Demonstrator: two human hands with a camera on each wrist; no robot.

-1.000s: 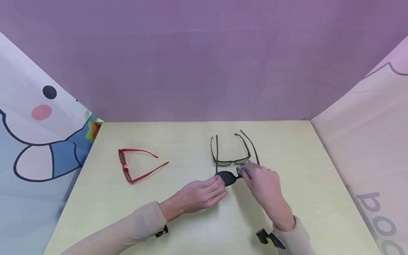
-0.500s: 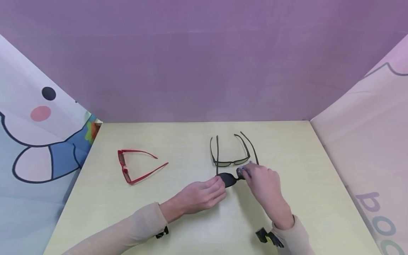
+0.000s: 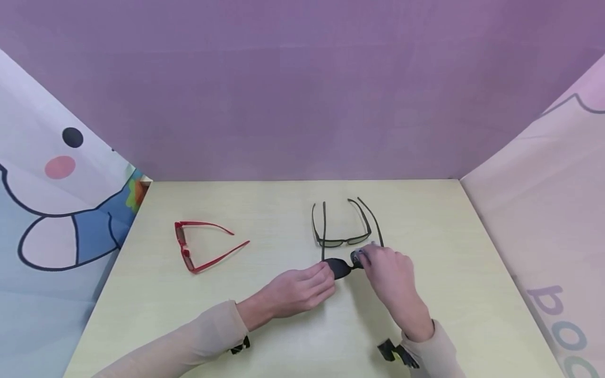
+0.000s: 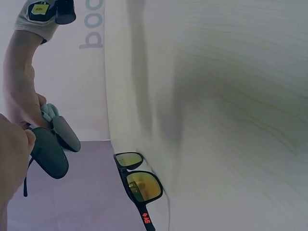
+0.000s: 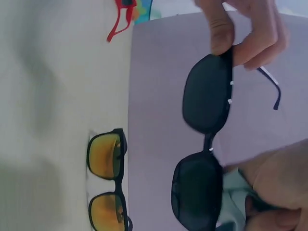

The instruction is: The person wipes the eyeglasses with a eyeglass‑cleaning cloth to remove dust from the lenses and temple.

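A pair of black sunglasses [image 3: 338,268] is held above the table, its dark lenses toward me in the right wrist view [image 5: 207,96]. My left hand [image 3: 295,289] pinches its left end between thumb and fingers. At the other lens, my right hand [image 3: 389,270] grips a light blue-grey cloth [image 5: 234,195] and presses it against the back of that lens. The same cloth [image 4: 49,111] shows bunched between the fingers in the left wrist view. Part of the right-hand lens is hidden by the right hand in the head view.
Just beyond the hands lie black-framed glasses [image 3: 334,243] with yellow-orange lenses, temples open, on the pale table [image 3: 264,210]. Red-framed glasses [image 3: 185,252] lie farther left, temples pointing right. A purple curtain [image 3: 302,105] stands behind the table, printed cloths at both sides.
The right hand with the cloth has shifted very slightly over the lens. The sunglasses have tilted a little and moved slightly toward me. Both other pairs stay put.
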